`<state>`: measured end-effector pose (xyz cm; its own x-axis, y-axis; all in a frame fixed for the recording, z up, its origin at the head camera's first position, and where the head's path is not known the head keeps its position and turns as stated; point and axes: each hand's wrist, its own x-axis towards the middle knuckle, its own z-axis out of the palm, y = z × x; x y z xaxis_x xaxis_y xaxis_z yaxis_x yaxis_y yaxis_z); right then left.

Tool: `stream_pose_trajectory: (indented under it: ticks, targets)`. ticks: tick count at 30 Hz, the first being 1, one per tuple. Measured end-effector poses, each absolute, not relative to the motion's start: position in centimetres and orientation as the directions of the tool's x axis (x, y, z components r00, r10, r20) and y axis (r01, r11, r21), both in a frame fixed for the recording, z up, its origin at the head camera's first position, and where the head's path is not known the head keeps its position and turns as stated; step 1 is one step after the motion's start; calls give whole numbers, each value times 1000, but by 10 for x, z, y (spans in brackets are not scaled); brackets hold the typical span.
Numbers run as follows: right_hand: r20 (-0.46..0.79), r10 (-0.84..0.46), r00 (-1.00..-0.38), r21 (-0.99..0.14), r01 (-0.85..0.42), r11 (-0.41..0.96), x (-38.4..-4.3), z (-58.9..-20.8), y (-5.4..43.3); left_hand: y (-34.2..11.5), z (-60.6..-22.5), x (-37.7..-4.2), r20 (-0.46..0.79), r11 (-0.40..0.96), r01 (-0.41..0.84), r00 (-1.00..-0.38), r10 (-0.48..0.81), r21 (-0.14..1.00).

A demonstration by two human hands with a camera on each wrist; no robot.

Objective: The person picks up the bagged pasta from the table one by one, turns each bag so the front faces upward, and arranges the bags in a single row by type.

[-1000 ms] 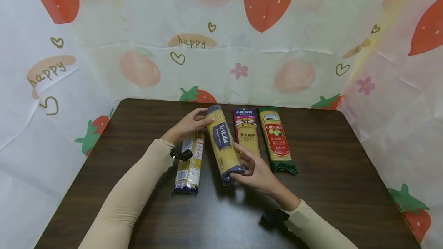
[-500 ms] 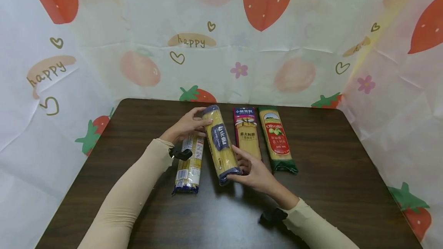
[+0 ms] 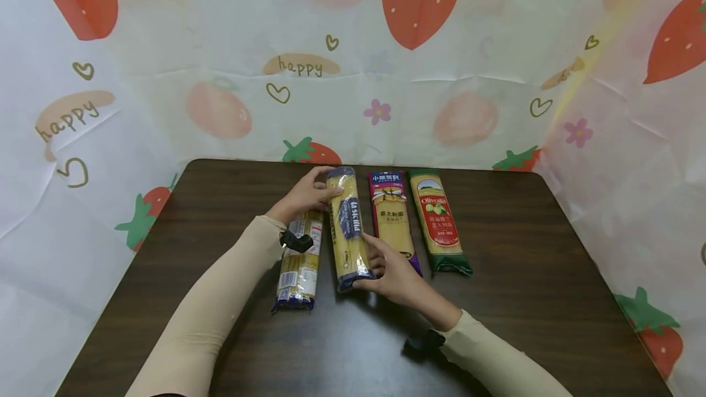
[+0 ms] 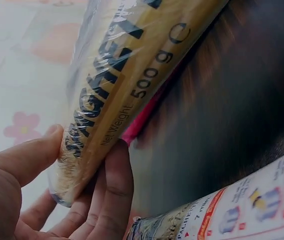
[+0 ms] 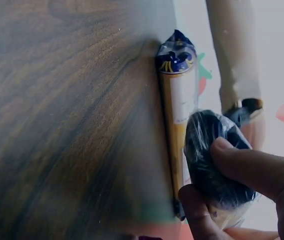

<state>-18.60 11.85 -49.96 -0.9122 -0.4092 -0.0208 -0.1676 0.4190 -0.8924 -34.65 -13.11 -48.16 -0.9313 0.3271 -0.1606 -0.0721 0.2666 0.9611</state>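
Between both hands, a clear pack of spaghetti (image 3: 349, 225) with a dark blue label and blue ends is held above the table. My left hand (image 3: 304, 196) grips its far end, thumb on top and fingers beneath, as the left wrist view shows on the spaghetti pack (image 4: 116, 85). At the near end, my right hand (image 3: 393, 271) pinches the dark blue tip, thumb on one side and fingers on the other. Just left lies another spaghetti pack (image 3: 298, 277), barcode side up, its far end partly hidden by my left hand.
On the right lie a purple-and-pink pasta pack (image 3: 393, 216) and a green-and-red pasta pack (image 3: 439, 222), roughly side by side. The dark wooden table (image 3: 513, 274) is bordered by a white curtain (image 3: 325, 115) printed with strawberries, at the back and sides.
The held spaghetti pack's near end has swung left, so it lies straighter and nearly parallel to the pack beside it. My right hand has shifted left with it; both hands keep their hold.
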Motion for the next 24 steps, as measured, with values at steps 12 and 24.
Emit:
stream_pose_trajectory:
  ticks: [12,24]
  targets:
    - [-105,-344,-933,-844,-99,526,-200,-500,104,-119,-487,-367,-181,377,-47,-927,328,925]
    - [-128,-333,-934,-805,-98,584,-214,-505,93,-112,-496,-381,-177,477,-11,-936,304,879]
